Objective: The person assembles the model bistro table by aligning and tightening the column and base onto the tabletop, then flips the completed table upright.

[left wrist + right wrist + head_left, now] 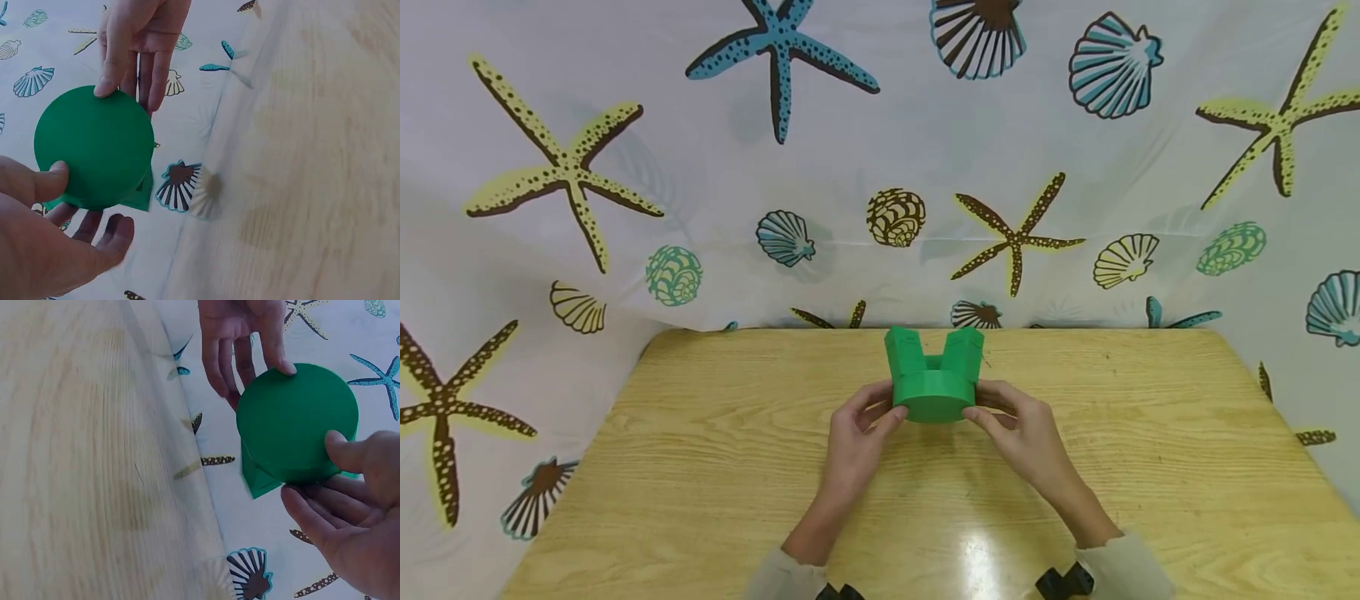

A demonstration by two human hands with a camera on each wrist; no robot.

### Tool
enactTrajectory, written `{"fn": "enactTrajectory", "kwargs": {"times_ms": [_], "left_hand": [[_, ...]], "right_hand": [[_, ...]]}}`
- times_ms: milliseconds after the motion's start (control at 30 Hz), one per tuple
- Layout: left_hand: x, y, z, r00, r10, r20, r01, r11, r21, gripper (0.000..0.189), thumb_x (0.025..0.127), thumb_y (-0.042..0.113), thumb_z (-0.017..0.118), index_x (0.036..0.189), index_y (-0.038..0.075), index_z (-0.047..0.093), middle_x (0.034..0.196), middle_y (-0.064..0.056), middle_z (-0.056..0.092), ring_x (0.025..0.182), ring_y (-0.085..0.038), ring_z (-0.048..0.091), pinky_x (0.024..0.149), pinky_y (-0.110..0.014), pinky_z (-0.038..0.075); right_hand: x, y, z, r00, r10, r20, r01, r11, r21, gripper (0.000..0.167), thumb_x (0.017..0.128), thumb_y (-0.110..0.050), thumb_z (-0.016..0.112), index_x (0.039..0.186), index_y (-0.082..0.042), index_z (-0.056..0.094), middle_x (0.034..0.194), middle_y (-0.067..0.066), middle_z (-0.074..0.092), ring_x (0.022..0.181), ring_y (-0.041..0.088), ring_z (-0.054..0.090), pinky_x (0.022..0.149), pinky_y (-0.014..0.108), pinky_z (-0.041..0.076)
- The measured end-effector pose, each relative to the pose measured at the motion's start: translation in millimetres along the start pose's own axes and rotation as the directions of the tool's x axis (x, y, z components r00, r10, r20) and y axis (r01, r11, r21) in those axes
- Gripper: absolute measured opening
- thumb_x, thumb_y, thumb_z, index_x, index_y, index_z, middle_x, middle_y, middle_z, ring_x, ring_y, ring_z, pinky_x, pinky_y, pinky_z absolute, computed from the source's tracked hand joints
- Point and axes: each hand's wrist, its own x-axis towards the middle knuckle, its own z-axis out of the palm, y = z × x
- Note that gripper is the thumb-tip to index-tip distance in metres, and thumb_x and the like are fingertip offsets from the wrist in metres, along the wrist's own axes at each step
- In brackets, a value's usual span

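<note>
A green object with a round flat base and two upright prongs is held up above the wooden table. Its round face fills much of the left wrist view. At its left edge, my left hand grips it, the thumb on the flat face and the fingers behind. My right hand grips the opposite edge in the same way. In the right wrist view the disc sits between both hands, and a green prong shows partly behind it. What the object is cannot be told.
Below the hands lies a light wooden table. A white cloth printed with starfish and shells hangs behind it and along both sides. Black wrist cameras show at the sleeves.
</note>
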Motion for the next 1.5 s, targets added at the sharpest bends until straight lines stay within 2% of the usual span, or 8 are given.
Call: {"fn": "enactTrajectory", "kwargs": {"times_ms": [200, 400, 600, 700, 833, 967, 1233, 1500], "left_hand": [[-4.5, -0.3, 6.0, 0.996, -0.025, -0.086, 0.016, 0.994, -0.104, 0.029, 0.093, 0.004, 0.076, 0.119, -0.008, 0.068, 0.119, -0.021, 0.065, 0.104, -0.029, 0.073, 0.087, -0.033, 0.060], [-6.8, 0.1, 9.0, 0.990, 0.022, -0.142, -0.035, 0.995, -0.090, 0.034, 0.091, -0.002, 0.076, 0.123, -0.006, 0.068, 0.122, -0.020, 0.064, 0.103, -0.029, 0.072, 0.084, -0.031, 0.061], [-7.4, 2.3, 7.7, 0.987, 0.110, -0.114, -0.115, 0.993, -0.036, 0.037, 0.091, -0.002, 0.076, 0.127, -0.001, 0.070, 0.124, -0.018, 0.061, 0.102, -0.035, 0.071, 0.082, -0.033, 0.062], [-7.3, 2.1, 5.7, 0.987, 0.125, -0.097, -0.128, 0.991, -0.029, 0.037, 0.091, 0.000, 0.076, 0.128, 0.002, 0.070, 0.125, -0.016, 0.061, 0.101, -0.034, 0.071, 0.082, -0.035, 0.062], [-7.1, 0.6, 2.5, 0.991, 0.115, -0.071, -0.116, 0.993, -0.013, 0.038, 0.093, 0.001, 0.074, 0.131, 0.004, 0.068, 0.127, -0.015, 0.060, 0.102, -0.035, 0.070, 0.082, -0.036, 0.062], [-6.1, 0.0, 0.0, 0.994, 0.101, -0.045, -0.099, 0.994, 0.055, 0.040, 0.096, 0.004, 0.072, 0.135, 0.007, 0.066, 0.130, -0.014, 0.059, 0.104, -0.036, 0.069, 0.084, -0.033, 0.061], [-6.9, -4.7, -7.4, 0.997, 0.052, -0.064, -0.043, 0.991, 0.128, 0.035, 0.095, 0.003, 0.073, 0.130, 0.008, 0.071, 0.128, -0.010, 0.061, 0.102, -0.031, 0.069, 0.084, -0.028, 0.060], [-6.7, -11.3, -7.3, 0.997, 0.039, -0.071, -0.026, 0.984, 0.176, 0.031, 0.097, 0.009, 0.073, 0.128, 0.009, 0.073, 0.128, -0.009, 0.062, 0.102, -0.028, 0.070, 0.085, -0.027, 0.060]], "right_hand": [[-1.2, -4, 7, 0.993, 0.017, -0.119, -0.006, 0.996, 0.094, 0.029, 0.090, -0.005, 0.079, 0.117, 0.001, 0.070, 0.114, 0.016, 0.073, 0.104, 0.029, 0.072, 0.083, 0.028, 0.061], [-1.0, -9, 8, 0.995, -0.014, -0.099, 0.025, 0.993, 0.113, 0.032, 0.092, -0.004, 0.077, 0.123, -0.002, 0.068, 0.114, 0.014, 0.070, 0.100, 0.026, 0.072, 0.082, 0.030, 0.061], [-0.3, -8, 10, 0.993, -0.054, -0.105, 0.067, 0.990, 0.122, 0.031, 0.095, -0.003, 0.074, 0.125, -0.003, 0.068, 0.125, 0.014, 0.062, 0.097, 0.030, 0.072, 0.084, 0.031, 0.061], [0.2, -7, 11, 0.995, -0.053, -0.082, 0.064, 0.988, 0.137, 0.036, 0.096, -0.003, 0.072, 0.131, -0.004, 0.065, 0.129, 0.014, 0.062, 0.095, 0.030, 0.072, 0.083, 0.031, 0.061], [1.2, -4, 12, 0.998, -0.044, -0.036, 0.049, 0.988, 0.148, 0.041, 0.098, -0.003, 0.069, 0.138, -0.005, 0.061, 0.131, 0.015, 0.062, 0.094, 0.027, 0.073, 0.080, 0.034, 0.062], [1.9, 2, 14, 0.998, -0.057, -0.001, 0.056, 0.993, 0.099, 0.039, 0.099, -0.004, 0.068, 0.138, -0.005, 0.063, 0.133, 0.013, 0.063, 0.095, 0.024, 0.073, 0.080, 0.033, 0.062], [0.0, 8, 22, 0.997, -0.054, 0.053, 0.050, 0.995, 0.081, 0.040, 0.100, -0.008, 0.069, 0.139, -0.004, 0.063, 0.135, 0.015, 0.062, 0.096, 0.027, 0.073, 0.079, 0.029, 0.062], [-0.6, 10, 21, 0.998, 0.004, 0.060, -0.009, 0.996, 0.084, 0.037, 0.101, -0.013, 0.068, 0.137, -0.005, 0.065, 0.135, 0.014, 0.064, 0.094, 0.025, 0.074, 0.079, 0.029, 0.062]]}}
